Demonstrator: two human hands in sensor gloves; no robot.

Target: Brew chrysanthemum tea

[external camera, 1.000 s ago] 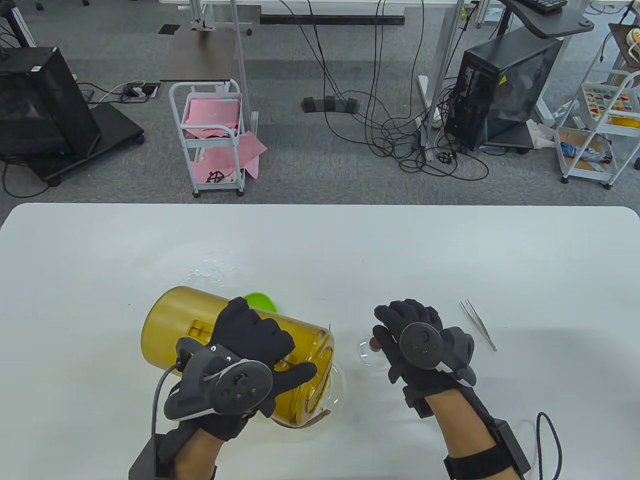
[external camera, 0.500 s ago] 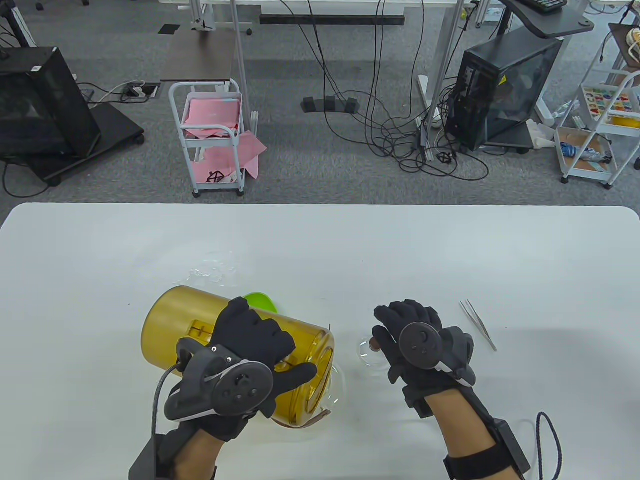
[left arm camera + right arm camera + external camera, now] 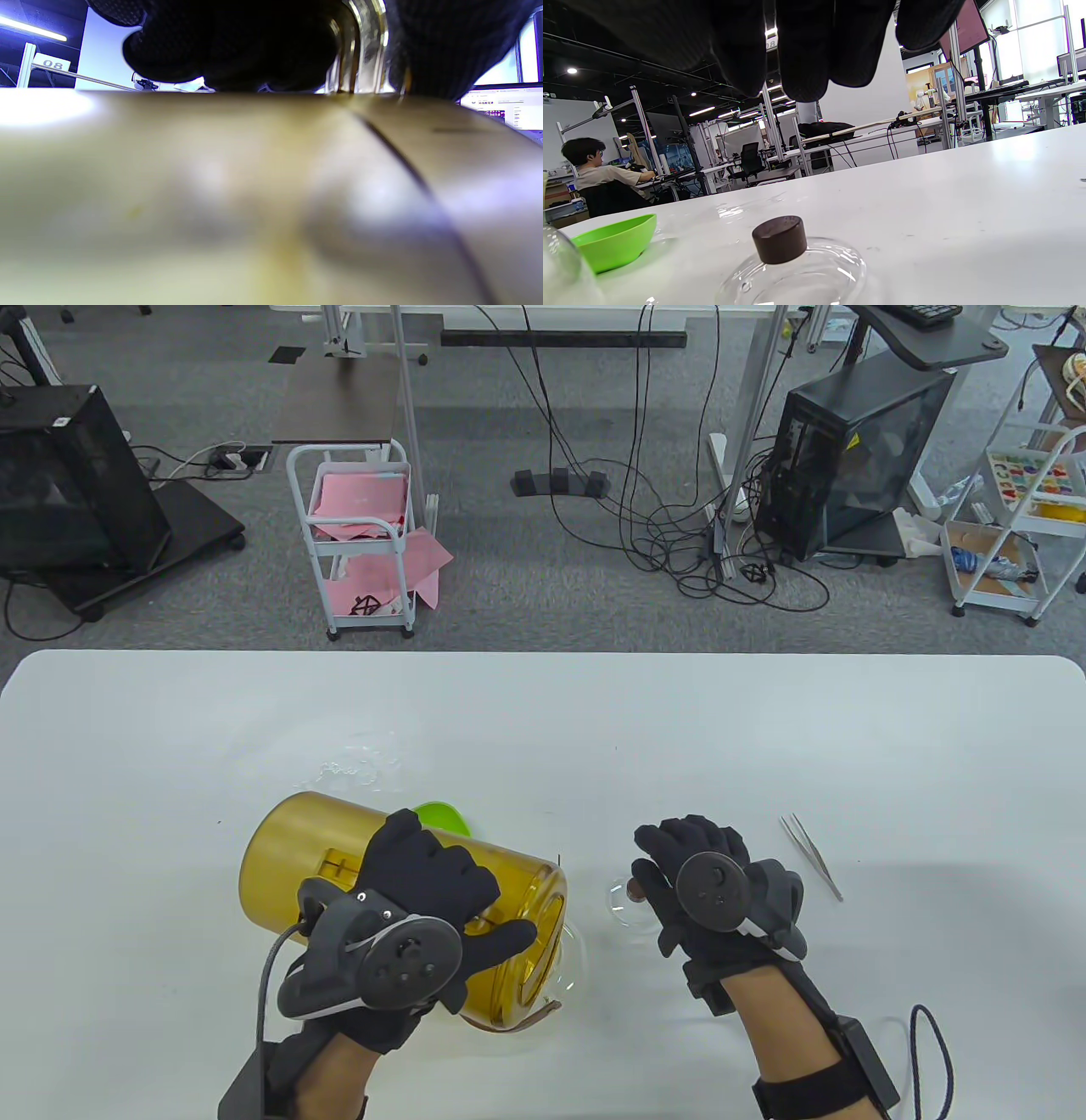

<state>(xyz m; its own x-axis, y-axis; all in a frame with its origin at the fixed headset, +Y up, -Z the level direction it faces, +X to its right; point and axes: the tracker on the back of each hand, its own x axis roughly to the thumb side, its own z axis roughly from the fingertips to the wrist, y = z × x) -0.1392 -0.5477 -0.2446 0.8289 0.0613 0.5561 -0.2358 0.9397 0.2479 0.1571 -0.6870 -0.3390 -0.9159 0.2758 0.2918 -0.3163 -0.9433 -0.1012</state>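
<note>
— Pitcher (image 3: pixel 373 891) first: why is it lying over like that?

— Amber and see-through, it's tipped with its mouth toward five o'clock, right over a clear glass vessel (image 3: pixel 570 959) whose rim shows beneath the spout. My read is that water is being poured for the tea, though no stream is visible.

— And the left hand (image 3: pixel 424 908)?

— Wrapped over the top of the pitcher, fingers curled round its far side and the thumb pointing at three o'clock along the body. The left wrist view shows only blurred amber wall and dark fingertips against it.

— The right hand (image 3: pixel 704 882)?

— Hovering just past the glass lid (image 3: pixel 793 271), which sits on the table at three o'clock of the pitcher. The wood knob (image 3: pixel 779 238) stands free; the fingers (image 3: pixel 806 55) hang loosely curved above it, close together, touching nothing. Probably waiting to cap the vessel.

— Anything else?

— A green bowl (image 3: pixel 441 818) at twelve o'clock behind the pitcher, tweezers (image 3: pixel 812 854) at two o'clock of the right hand. No chrysanthemums visible.
</note>
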